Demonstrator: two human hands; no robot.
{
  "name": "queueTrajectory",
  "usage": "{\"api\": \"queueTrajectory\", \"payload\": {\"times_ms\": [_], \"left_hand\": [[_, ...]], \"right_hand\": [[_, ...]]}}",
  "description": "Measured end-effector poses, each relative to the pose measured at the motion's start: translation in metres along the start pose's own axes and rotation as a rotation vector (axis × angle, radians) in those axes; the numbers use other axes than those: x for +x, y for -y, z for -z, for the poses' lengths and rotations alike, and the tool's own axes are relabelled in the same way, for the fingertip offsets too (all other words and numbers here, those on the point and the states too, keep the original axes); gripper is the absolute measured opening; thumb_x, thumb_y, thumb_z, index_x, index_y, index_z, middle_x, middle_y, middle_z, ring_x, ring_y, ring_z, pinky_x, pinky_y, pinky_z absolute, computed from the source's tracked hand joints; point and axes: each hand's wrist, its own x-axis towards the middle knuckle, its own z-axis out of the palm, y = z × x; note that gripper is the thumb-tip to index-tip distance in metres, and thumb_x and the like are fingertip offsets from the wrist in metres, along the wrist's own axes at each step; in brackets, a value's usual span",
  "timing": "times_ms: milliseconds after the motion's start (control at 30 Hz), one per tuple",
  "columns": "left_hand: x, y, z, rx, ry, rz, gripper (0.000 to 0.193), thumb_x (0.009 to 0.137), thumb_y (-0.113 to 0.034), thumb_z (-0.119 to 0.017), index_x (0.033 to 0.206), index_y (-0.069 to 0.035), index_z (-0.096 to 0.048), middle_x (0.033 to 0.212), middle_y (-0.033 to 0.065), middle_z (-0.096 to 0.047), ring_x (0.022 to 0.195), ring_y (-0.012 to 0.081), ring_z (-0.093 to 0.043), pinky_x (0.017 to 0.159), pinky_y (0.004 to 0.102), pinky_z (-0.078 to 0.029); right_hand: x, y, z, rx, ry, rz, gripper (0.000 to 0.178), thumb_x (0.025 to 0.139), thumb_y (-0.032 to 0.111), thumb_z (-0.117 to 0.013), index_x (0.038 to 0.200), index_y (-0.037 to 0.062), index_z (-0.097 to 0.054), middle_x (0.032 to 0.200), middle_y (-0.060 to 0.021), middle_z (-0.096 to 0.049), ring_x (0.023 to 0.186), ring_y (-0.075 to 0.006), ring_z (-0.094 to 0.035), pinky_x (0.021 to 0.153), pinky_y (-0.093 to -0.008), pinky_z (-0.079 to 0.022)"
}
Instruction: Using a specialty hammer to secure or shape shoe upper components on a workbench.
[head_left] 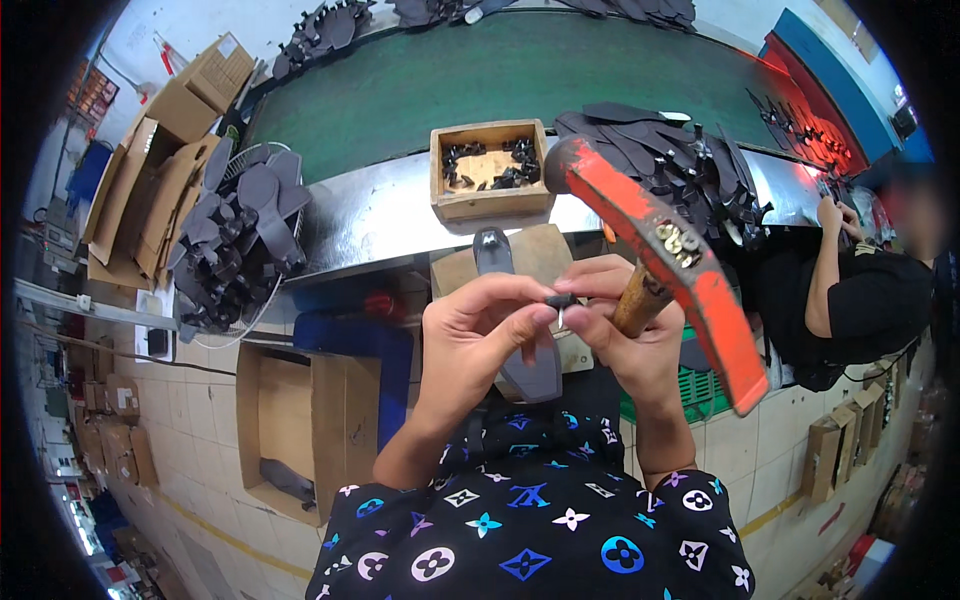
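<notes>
My left hand point(468, 335) pinches a small black heel tip point(560, 299) with a thin pale metal pin pointing down. The thumb and fingertips of my right hand point(640, 345) meet the same piece from the other side. That hand also grips a hammer point(628, 205) by its wooden handle, the worn orange head tilted up and across to the right. Beneath my hands lies a dark grey shoe sole point(536, 372), partly hidden by my fingers. A glossy black heel point(491, 250) stands just beyond them, before a brown board point(545, 250).
A wooden box point(492, 207) of small black pieces sits on the metal bench edge. Soles are heaped point(650, 150) right of it, and more fill a wire basket point(240, 225) at left. Behind runs a green conveyor belt point(400, 110). A co-worker point(850, 290) sits at right.
</notes>
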Motion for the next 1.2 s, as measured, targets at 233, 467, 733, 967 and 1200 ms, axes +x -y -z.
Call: {"api": "queueTrajectory", "payload": {"times_ms": [233, 467, 733, 967, 1200], "left_hand": [[0.049, 0.075, 0.089, 1.147, -0.295, -0.379, 0.050, 0.082, -0.024, -0.080, 0.119, 0.002, -0.058, 0.112, 0.0182, -0.065, 0.101, 0.0301, -0.063, 0.088, 0.0370, -0.051], [0.068, 0.098, 0.103, 1.091, -0.141, -0.217, 0.029, 0.085, -0.032, -0.074, 0.105, -0.012, -0.070, 0.105, 0.0066, -0.070, 0.109, 0.0269, -0.063, 0.106, 0.0510, -0.031], [0.047, 0.111, 0.095, 1.159, -0.186, -0.308, 0.024, 0.080, -0.022, -0.078, 0.099, -0.008, -0.073, 0.108, 0.0072, -0.071, 0.115, 0.0238, -0.062, 0.111, 0.0563, -0.020], [0.048, 0.098, 0.094, 1.149, -0.114, -0.264, 0.024, 0.079, -0.020, -0.077, 0.099, -0.008, -0.072, 0.108, 0.0112, -0.070, 0.114, 0.0245, -0.062, 0.110, 0.0564, -0.021], [0.054, 0.094, 0.108, 0.844, -0.021, -0.240, 0.025, 0.073, -0.015, -0.081, 0.093, -0.004, -0.071, 0.088, 0.0141, -0.070, 0.088, 0.0323, -0.066, 0.088, 0.0387, -0.049]], "right_hand": [[0.011, -0.070, 0.013, -0.271, -0.066, -0.092, 0.020, 0.086, 0.011, -0.077, 0.100, -0.0023, -0.072, 0.101, -0.0090, -0.072, 0.081, -0.0122, -0.067, 0.073, -0.0280, -0.053], [0.045, -0.103, 0.021, -0.247, 0.044, -0.288, 0.022, 0.088, 0.008, -0.073, 0.107, -0.0021, -0.071, 0.093, -0.0006, -0.069, 0.085, -0.0058, -0.059, 0.075, -0.0242, -0.049], [0.049, -0.126, 0.018, -0.375, 0.146, -0.118, 0.027, 0.083, 0.010, -0.074, 0.107, -0.0014, -0.067, 0.085, -0.0111, -0.066, 0.075, -0.0194, -0.059, 0.071, -0.0315, -0.047], [0.046, -0.107, 0.016, -0.620, 0.259, 0.070, 0.021, 0.078, 0.002, -0.071, 0.097, -0.0039, -0.063, 0.100, -0.0150, -0.065, 0.088, -0.0317, -0.065, 0.080, -0.0355, -0.050], [0.035, -0.102, 0.010, -0.797, 0.248, 0.090, 0.024, 0.078, 0.000, -0.073, 0.100, -0.0016, -0.064, 0.104, -0.0146, -0.064, 0.088, -0.0305, -0.065, 0.079, -0.0339, -0.051]]}}
